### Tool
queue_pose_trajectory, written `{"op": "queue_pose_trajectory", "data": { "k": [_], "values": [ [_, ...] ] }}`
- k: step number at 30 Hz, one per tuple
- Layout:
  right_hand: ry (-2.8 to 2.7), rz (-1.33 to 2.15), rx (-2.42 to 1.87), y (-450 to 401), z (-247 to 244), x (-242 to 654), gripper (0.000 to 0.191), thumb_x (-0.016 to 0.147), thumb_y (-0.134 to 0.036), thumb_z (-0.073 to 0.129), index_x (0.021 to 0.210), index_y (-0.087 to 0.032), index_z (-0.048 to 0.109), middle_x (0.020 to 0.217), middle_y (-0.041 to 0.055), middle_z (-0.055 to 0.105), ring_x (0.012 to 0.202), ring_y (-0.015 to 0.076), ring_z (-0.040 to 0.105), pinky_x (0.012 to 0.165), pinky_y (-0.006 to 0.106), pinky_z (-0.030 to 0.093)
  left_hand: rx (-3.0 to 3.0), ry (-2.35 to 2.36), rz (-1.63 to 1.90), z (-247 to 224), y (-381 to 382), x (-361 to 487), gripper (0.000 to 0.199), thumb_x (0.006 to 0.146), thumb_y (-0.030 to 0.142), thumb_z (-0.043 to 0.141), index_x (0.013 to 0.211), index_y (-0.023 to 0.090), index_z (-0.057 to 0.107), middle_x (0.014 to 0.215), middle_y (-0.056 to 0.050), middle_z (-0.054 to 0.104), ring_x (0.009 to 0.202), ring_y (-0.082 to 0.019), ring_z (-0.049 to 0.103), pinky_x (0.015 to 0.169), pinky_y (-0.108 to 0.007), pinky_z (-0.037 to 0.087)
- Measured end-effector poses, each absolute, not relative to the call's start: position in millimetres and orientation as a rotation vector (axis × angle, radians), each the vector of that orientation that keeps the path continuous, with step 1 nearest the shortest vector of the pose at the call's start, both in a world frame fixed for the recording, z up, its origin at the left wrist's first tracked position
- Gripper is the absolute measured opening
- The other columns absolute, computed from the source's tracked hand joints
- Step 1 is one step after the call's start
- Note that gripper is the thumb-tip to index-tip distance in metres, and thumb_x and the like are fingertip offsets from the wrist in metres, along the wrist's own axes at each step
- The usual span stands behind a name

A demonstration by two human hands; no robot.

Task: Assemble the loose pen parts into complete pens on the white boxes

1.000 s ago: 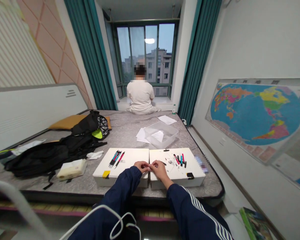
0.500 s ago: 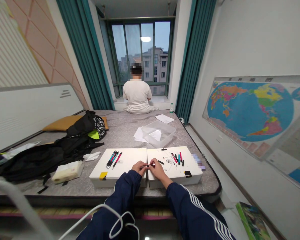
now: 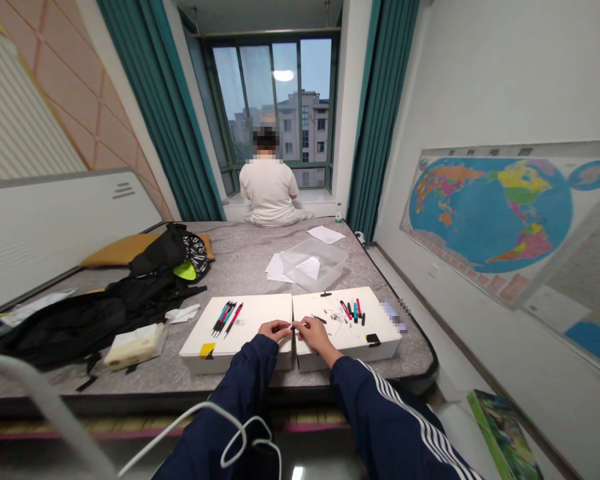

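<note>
My left hand [image 3: 276,330] and my right hand [image 3: 314,333] meet over the gap between two white boxes. Fingertips of both pinch a small black pen part [image 3: 293,327], mostly hidden by the fingers. On the left white box [image 3: 267,307] lie several whole pens [image 3: 223,319], teal, black and red, side by side. Spread over the right white box [image 3: 380,300] are red, teal and black pen barrels [image 3: 356,312] and small loose pieces [image 3: 336,320]. A black piece [image 3: 319,319] rests just beyond my right fingers.
Behind the boxes are a clear plastic bin [image 3: 330,267] and papers [image 3: 276,268]. To the left lie a tissue pack [image 3: 136,345] and a black backpack [image 3: 80,317]. A person in white [image 3: 267,187] sits by the window. A white cable [image 3: 180,425] crosses near my left sleeve.
The view has shifted slightly, turning a little to the right. My hands have drawn closer together over the black pen part, so less of it shows.
</note>
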State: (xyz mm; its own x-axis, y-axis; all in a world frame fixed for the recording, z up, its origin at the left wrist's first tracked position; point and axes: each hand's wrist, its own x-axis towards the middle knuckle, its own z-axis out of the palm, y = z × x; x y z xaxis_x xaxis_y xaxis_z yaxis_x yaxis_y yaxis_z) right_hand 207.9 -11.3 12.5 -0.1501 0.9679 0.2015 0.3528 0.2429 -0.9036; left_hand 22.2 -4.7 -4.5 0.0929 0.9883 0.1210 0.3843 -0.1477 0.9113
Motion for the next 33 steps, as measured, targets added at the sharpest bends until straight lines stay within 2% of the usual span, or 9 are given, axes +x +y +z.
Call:
{"op": "queue_pose_trajectory", "data": {
  "k": [4,8,11,13,14,16,20,30,33],
  "values": [
    [-1.725,0.928,-1.261,-11.8,16.6,208.4,0.048,0.085,-0.052,0.052,0.054,-0.017,0.063,0.044,0.0006,0.059,0.049,0.0128,0.056,0.055,0.021,0.037,1.652,1.393,1.048,-6.7,-4.6,21.0,0.029,0.062,0.034,0.075,0.083,0.014,0.072,0.077,-0.006,0.073,0.074,-0.019,0.066,0.075,-0.032,0.052],
    [-1.719,0.875,-1.282,-10.2,14.7,206.5,0.047,0.084,-0.053,0.053,0.056,-0.017,0.065,0.048,0.0019,0.061,0.050,0.0140,0.056,0.054,0.023,0.037,1.791,1.461,1.141,-2.7,-9.2,27.2,0.025,0.066,0.026,0.069,0.089,0.018,0.072,0.082,-0.005,0.072,0.076,-0.018,0.064,0.073,-0.031,0.052],
    [-1.638,0.927,-1.214,-9.1,10.8,206.8,0.033,0.080,-0.048,0.060,0.084,-0.017,0.070,0.062,0.0031,0.067,0.059,0.0158,0.060,0.058,0.024,0.041,1.850,1.475,1.179,0.5,-10.8,30.6,0.019,0.068,0.023,0.066,0.085,0.021,0.073,0.084,-0.005,0.071,0.080,-0.018,0.064,0.074,-0.031,0.052],
    [-1.589,0.994,-1.152,-8.5,7.2,208.4,0.039,0.077,-0.041,0.064,0.107,-0.017,0.064,0.071,0.0023,0.068,0.062,0.0156,0.061,0.059,0.024,0.043,1.864,1.484,1.198,0.6,-10.6,31.2,0.016,0.069,0.023,0.066,0.082,0.021,0.074,0.084,-0.005,0.071,0.081,-0.018,0.064,0.074,-0.031,0.052],
    [-1.584,1.008,-1.129,-8.1,5.3,209.3,0.042,0.076,-0.037,0.065,0.112,-0.017,0.061,0.072,0.0015,0.068,0.062,0.0151,0.060,0.059,0.024,0.043,1.863,1.493,1.206,0.1,-10.4,31.1,0.016,0.069,0.024,0.066,0.083,0.021,0.074,0.083,-0.005,0.071,0.080,-0.018,0.064,0.074,-0.031,0.052],
    [-1.611,0.978,-1.110,-7.4,1.9,211.1,0.035,0.075,-0.033,0.063,0.107,-0.017,0.061,0.073,0.0001,0.066,0.062,0.0142,0.058,0.059,0.023,0.042,1.851,1.512,1.203,-1.6,-9.9,30.6,0.017,0.069,0.025,0.066,0.083,0.020,0.074,0.082,-0.004,0.071,0.076,-0.017,0.063,0.072,-0.030,0.051],
    [-1.674,0.839,-1.171,-7.1,-0.8,212.0,0.017,0.077,-0.033,0.061,0.083,-0.018,0.064,0.067,-0.0007,0.063,0.060,0.0137,0.055,0.057,0.022,0.039,1.835,1.526,1.177,-4.1,-9.8,29.1,0.017,0.069,0.027,0.067,0.083,0.019,0.073,0.081,-0.004,0.071,0.075,-0.017,0.064,0.069,-0.030,0.051],
    [-1.683,0.783,-1.285,-13.4,13.0,208.9,0.044,0.087,-0.048,0.049,0.056,-0.018,0.057,0.047,-0.0011,0.057,0.051,0.0127,0.053,0.057,0.022,0.036,1.806,1.570,1.140,-5.3,-8.1,27.2,0.018,0.067,0.031,0.070,0.082,0.021,0.074,0.079,-0.004,0.072,0.081,-0.020,0.065,0.078,-0.035,0.052],
    [-1.652,0.829,-1.251,-13.6,12.7,209.7,0.043,0.087,-0.048,0.049,0.057,-0.018,0.057,0.049,-0.0006,0.059,0.052,0.0129,0.055,0.058,0.022,0.038,1.775,1.561,1.162,-7.5,-7.4,28.1,0.031,0.065,0.033,0.072,0.094,0.020,0.072,0.080,-0.004,0.071,0.080,-0.019,0.065,0.079,-0.033,0.052]
  ]
}}
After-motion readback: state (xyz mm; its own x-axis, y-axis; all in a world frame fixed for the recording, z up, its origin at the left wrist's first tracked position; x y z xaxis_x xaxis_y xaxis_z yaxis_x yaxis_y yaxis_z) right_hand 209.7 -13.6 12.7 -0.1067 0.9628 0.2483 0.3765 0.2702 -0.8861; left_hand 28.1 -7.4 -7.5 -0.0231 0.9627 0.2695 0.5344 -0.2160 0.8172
